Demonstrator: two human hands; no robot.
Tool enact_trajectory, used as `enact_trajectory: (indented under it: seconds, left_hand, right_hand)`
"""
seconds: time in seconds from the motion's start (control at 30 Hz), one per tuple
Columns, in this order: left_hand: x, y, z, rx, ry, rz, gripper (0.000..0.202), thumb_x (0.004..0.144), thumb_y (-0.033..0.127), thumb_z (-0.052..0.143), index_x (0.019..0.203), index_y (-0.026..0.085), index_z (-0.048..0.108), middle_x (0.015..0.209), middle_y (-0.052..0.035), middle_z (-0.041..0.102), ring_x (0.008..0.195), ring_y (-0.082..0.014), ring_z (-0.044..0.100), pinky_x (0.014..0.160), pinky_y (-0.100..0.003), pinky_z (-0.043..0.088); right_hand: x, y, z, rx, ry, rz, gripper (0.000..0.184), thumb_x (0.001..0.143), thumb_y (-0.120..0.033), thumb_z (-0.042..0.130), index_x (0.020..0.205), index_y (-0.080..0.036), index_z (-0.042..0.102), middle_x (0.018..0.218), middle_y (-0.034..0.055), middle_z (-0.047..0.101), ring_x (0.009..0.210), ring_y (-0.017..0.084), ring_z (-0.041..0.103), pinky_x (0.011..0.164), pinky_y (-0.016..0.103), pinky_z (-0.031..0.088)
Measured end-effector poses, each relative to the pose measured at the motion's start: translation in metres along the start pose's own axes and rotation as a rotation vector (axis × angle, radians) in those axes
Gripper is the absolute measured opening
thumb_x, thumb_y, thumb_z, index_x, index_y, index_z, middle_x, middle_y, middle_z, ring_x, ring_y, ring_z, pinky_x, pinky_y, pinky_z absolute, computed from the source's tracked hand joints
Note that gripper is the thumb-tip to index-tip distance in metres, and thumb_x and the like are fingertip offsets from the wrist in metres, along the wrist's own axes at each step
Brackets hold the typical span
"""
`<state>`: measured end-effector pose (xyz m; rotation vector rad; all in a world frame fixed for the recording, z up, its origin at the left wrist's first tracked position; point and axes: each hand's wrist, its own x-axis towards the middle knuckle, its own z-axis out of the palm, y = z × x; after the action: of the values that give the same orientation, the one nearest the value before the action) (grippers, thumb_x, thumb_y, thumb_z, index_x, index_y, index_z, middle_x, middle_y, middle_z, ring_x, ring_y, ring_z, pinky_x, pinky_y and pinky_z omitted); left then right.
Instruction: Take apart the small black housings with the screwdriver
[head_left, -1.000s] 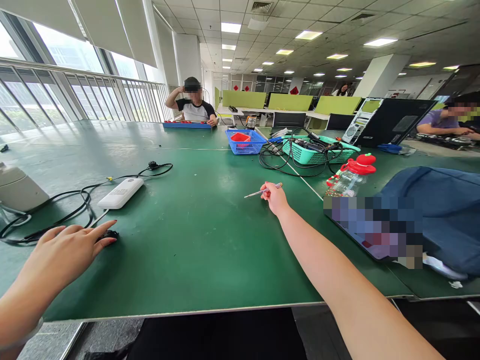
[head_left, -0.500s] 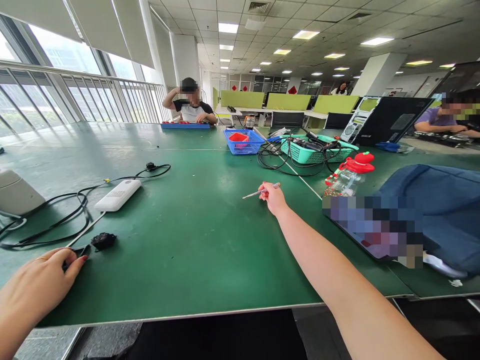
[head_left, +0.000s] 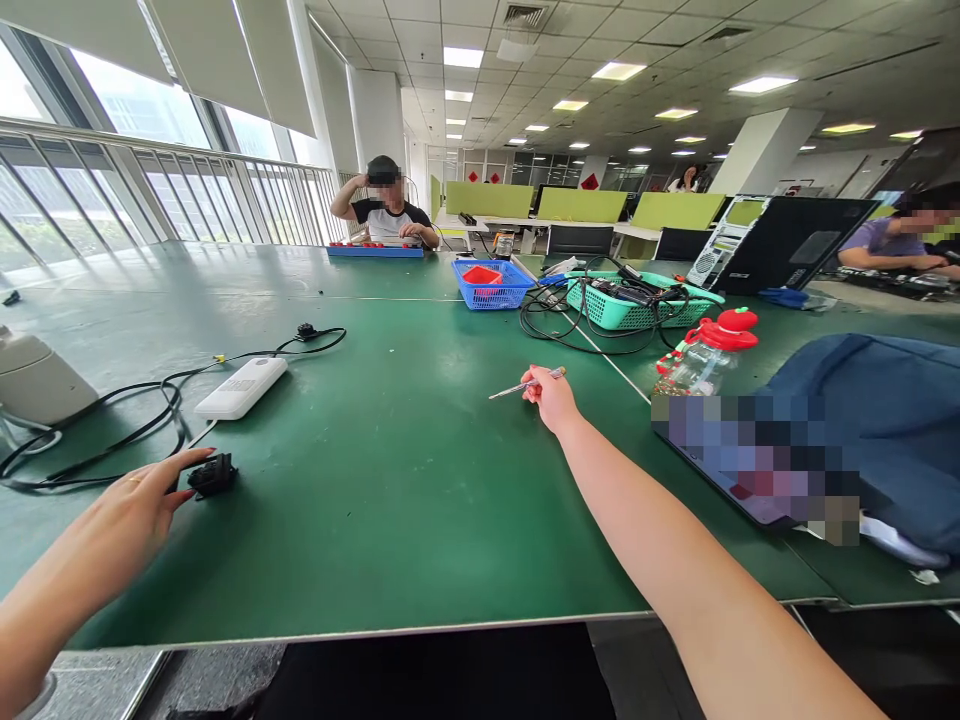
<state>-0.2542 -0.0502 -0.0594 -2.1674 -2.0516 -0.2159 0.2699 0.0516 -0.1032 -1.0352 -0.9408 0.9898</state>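
Note:
My right hand [head_left: 553, 397] reaches far out over the green table [head_left: 390, 470] and is closed on a thin screwdriver [head_left: 517, 384] whose metal tip points left. My left hand [head_left: 139, 500] lies low at the near left with fingers stretched toward a small black part [head_left: 212, 474]; the fingertips sit right beside it, and I cannot tell whether they touch. A white power strip [head_left: 241, 387] with black cables [head_left: 135, 420] lies just beyond that part.
A blue basket [head_left: 491, 283] and a teal basket [head_left: 637, 300] full of cables stand at the back. A red-capped bottle [head_left: 705, 355], a tablet and a blue bag [head_left: 862, 420] lie right. A person sits at the far end, another at the right edge. A white device [head_left: 37, 378] sits left.
My left hand pulled back toward me, then moved forward again beside the black part, which sits slightly farther right. My right hand has kept still with the screwdriver.

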Motion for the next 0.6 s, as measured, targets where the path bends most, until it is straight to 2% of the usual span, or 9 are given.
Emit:
enact_trajectory:
  seconds: [0.07,0.2,0.33,0.47,0.6]
  left_hand:
    - [0.004,0.001,0.001,0.014,-0.033,0.040,0.053,0.088,0.040,0.024,0.133,0.022,0.045,0.109,-0.0057,0.067,0.098,-0.0215,0.063,0.089,-0.032,0.047]
    - [0.010,-0.005,0.008,0.027,-0.023,0.074,0.055,0.089,0.042,0.022,0.135,0.022,0.044,0.113,-0.0063,0.067,0.103,-0.0208,0.063,0.093,-0.032,0.046]
    - [0.017,-0.009,0.007,0.007,-0.048,0.074,0.058,0.088,0.046,0.024,0.136,0.021,0.046,0.111,-0.0068,0.068,0.100,-0.0222,0.064,0.091,-0.033,0.047]
    - [0.022,-0.017,0.006,-0.015,-0.072,0.043,0.056,0.086,0.050,0.029,0.134,0.029,0.050,0.105,-0.0001,0.072,0.092,-0.0213,0.066,0.082,-0.031,0.050]
    - [0.022,-0.035,0.016,-0.031,-0.052,0.014,0.047,0.088,0.052,0.031,0.128,0.040,0.053,0.100,0.0073,0.073,0.086,-0.0193,0.067,0.074,-0.028,0.049]
  right_hand:
    - [0.000,0.001,-0.001,-0.001,-0.004,-0.001,0.030,0.076,-0.038,0.064,0.054,-0.019,0.058,0.039,-0.0058,0.039,0.038,0.006,0.035,0.047,0.025,0.041]
    - [0.001,0.003,-0.002,-0.005,-0.011,-0.006,0.030,0.076,-0.039,0.064,0.055,-0.019,0.059,0.040,-0.0056,0.040,0.038,0.006,0.035,0.047,0.024,0.041]
    - [0.003,0.004,-0.002,-0.008,-0.016,-0.008,0.030,0.075,-0.040,0.064,0.055,-0.019,0.059,0.039,-0.0057,0.040,0.038,0.006,0.035,0.047,0.025,0.041]
    - [0.003,0.004,-0.002,-0.009,-0.023,-0.009,0.030,0.076,-0.040,0.064,0.055,-0.019,0.059,0.039,-0.0057,0.040,0.038,0.007,0.035,0.048,0.025,0.042]
    - [0.002,0.003,-0.002,-0.007,-0.030,-0.008,0.030,0.076,-0.040,0.064,0.056,-0.019,0.059,0.040,-0.0055,0.041,0.039,0.007,0.036,0.049,0.025,0.042]
